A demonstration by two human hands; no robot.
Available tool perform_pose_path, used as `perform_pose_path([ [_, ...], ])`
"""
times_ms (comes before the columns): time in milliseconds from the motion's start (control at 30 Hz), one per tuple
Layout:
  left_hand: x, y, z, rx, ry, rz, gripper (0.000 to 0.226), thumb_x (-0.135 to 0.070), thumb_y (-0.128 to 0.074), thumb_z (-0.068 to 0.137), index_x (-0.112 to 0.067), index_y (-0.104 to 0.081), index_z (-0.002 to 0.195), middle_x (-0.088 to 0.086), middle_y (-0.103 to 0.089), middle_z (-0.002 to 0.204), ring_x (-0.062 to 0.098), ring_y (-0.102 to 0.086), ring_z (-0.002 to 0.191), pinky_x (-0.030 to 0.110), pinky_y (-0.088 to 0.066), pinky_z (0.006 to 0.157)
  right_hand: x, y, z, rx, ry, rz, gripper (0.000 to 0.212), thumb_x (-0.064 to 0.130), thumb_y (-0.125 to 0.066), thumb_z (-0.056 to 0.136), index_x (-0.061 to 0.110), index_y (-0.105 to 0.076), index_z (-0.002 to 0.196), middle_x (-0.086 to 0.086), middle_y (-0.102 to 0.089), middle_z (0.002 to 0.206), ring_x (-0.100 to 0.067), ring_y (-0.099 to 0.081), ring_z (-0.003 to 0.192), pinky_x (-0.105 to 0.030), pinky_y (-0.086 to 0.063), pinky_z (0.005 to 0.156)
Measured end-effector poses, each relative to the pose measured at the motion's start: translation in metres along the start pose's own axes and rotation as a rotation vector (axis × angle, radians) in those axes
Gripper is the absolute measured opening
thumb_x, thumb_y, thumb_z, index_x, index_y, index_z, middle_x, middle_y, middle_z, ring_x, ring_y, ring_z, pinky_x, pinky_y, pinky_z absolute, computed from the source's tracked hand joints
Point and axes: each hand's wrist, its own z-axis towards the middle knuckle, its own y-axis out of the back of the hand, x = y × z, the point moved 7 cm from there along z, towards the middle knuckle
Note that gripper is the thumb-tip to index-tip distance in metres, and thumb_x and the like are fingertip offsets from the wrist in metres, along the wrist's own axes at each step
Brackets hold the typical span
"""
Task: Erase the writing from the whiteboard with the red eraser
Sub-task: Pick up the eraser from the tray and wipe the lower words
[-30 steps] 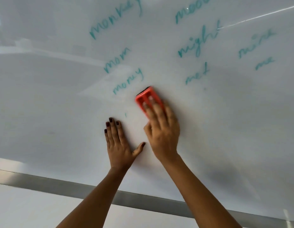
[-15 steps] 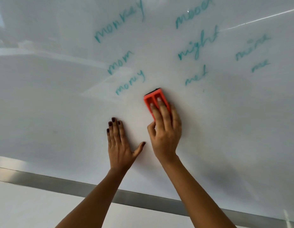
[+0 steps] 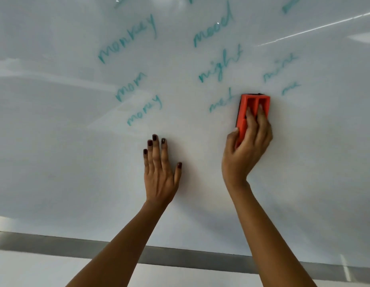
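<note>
The whiteboard (image 3: 66, 152) fills the view, with several teal handwritten words across its upper half. My right hand (image 3: 247, 148) is shut on the red eraser (image 3: 252, 106) and presses it flat to the board, just right of the word "met" (image 3: 220, 102) and left of "me" (image 3: 290, 89). My left hand (image 3: 160, 172) lies flat on the bare board lower down, fingers together, holding nothing. "money" (image 3: 144, 110), "mom" (image 3: 131, 85), "monkey" (image 3: 128, 40), "night" (image 3: 220, 65), "mood" (image 3: 213, 27) and "mine" (image 3: 280, 67) stand above.
A grey metal frame strip (image 3: 55, 243) runs along the board's lower edge, with pale wall (image 3: 24, 270) below it. Reflected light streaks cross the board's upper right.
My right hand has slid the eraser to the right and slightly up, from below "money" to beside "met". My left hand has stayed flat on the board.
</note>
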Motion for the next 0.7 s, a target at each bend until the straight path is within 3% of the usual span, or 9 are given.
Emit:
perform_pose_path([
  [100,-0.022,-0.002,0.02,-0.036,-0.012,-0.017,0.065,-0.031,-0.039,0.098,0.0,-0.016,0.151,0.017,-0.012,0.159,0.018,0.009,0.152,0.036,0.0,0.124,0.011,-0.005,0.005,0.076,0.092,-0.022,0.048,-0.002,-0.06,0.087,0.007,-0.056,0.134,-0.014,-0.049,0.145,-0.036,-0.046,0.129,-0.04,-0.034,0.112],
  [267,-0.046,-0.008,0.037,-0.059,-0.052,-0.042,0.066,-0.03,-0.038,0.1,-0.001,-0.012,0.153,0.011,-0.008,0.162,0.018,0.006,0.152,0.036,-0.001,0.124,0.029,-0.015,-0.013,0.315,0.618,-0.122,0.045,0.009,-0.056,0.095,0.018,-0.052,0.139,-0.004,-0.048,0.147,-0.027,-0.046,0.134,-0.036,-0.04,0.111],
  [333,-0.048,-0.011,0.037,-0.057,-0.058,-0.038,0.066,-0.029,-0.039,0.1,-0.001,-0.012,0.153,0.011,-0.007,0.161,0.018,0.005,0.152,0.037,-0.003,0.125,0.02,-0.01,-0.003,0.275,0.611,-0.138,0.044,0.009,-0.055,0.095,0.018,-0.053,0.138,-0.004,-0.05,0.147,-0.028,-0.048,0.132,-0.036,-0.04,0.11],
  [433,-0.047,-0.016,0.035,-0.05,-0.078,0.002,0.067,-0.03,-0.037,0.101,-0.003,-0.007,0.154,0.01,-0.006,0.161,0.02,0.003,0.152,0.038,-0.004,0.125,0.001,0.0,0.027,0.125,0.279,-0.051,0.044,0.003,-0.059,0.091,0.011,-0.057,0.134,-0.011,-0.051,0.144,-0.034,-0.048,0.13,-0.041,-0.039,0.112],
  [500,-0.046,-0.018,0.034,-0.05,-0.093,0.016,0.066,-0.032,-0.034,0.102,-0.004,-0.007,0.155,0.01,-0.005,0.162,0.021,0.002,0.152,0.038,-0.005,0.125,0.004,-0.001,0.03,0.098,0.211,-0.035,0.043,0.004,-0.058,0.091,0.009,-0.057,0.134,-0.013,-0.05,0.145,-0.035,-0.046,0.13,-0.043,-0.038,0.112],
  [633,-0.044,-0.018,0.033,-0.073,-0.095,0.026,0.064,-0.033,-0.033,0.103,-0.002,-0.012,0.154,0.013,-0.011,0.16,0.023,-0.003,0.152,0.039,-0.008,0.124,0.03,-0.016,0.0,0.31,0.611,-0.099,0.047,0.01,-0.054,0.095,0.018,-0.049,0.141,-0.004,-0.046,0.149,-0.028,-0.045,0.135,-0.037,-0.039,0.112],
  [700,-0.044,-0.017,0.033,-0.079,-0.105,0.024,0.063,-0.032,-0.034,0.102,-0.001,-0.013,0.153,0.013,-0.012,0.16,0.022,-0.003,0.152,0.038,-0.007,0.125,0.026,-0.014,-0.008,0.329,0.741,-0.144,0.046,0.011,-0.054,0.096,0.019,-0.05,0.141,-0.003,-0.048,0.148,-0.027,-0.048,0.134,-0.036,-0.041,0.11],
])
